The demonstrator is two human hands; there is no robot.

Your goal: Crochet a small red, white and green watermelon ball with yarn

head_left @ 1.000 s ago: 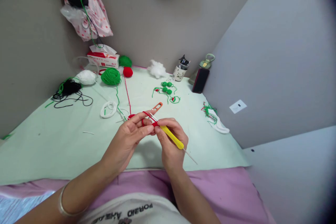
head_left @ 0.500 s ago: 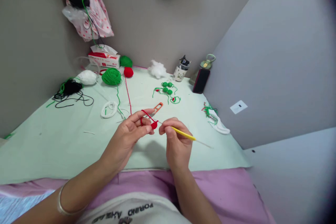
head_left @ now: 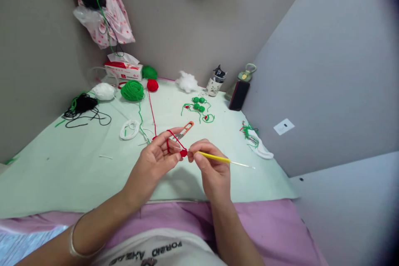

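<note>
Between thumb and fingers, my left hand (head_left: 152,162) pinches a small red crochet piece (head_left: 183,153). Red yarn (head_left: 176,139) wraps round its fingers and runs taut from the raised index finger to the piece. My right hand (head_left: 213,168) is closed on a crochet hook (head_left: 215,158) with a yellow handle; its tip is at the red piece, partly hidden by fingers. Just beyond my left fingertips lie orange-handled thread snips (head_left: 188,126). The yarn trails back to a red ball (head_left: 152,85) on the table.
Green yarn (head_left: 132,90), white yarn (head_left: 104,91) and a black tangle (head_left: 83,104) lie at the left. Farther back are a tissue box (head_left: 124,70), white stuffing (head_left: 187,82), small green pieces (head_left: 198,104), a jar (head_left: 215,84), a phone (head_left: 239,96) and a bottle (head_left: 246,74).
My right hand has shifted slightly, and the hook now lies closer to level. The red piece has dipped a little and turned in my left fingers.
</note>
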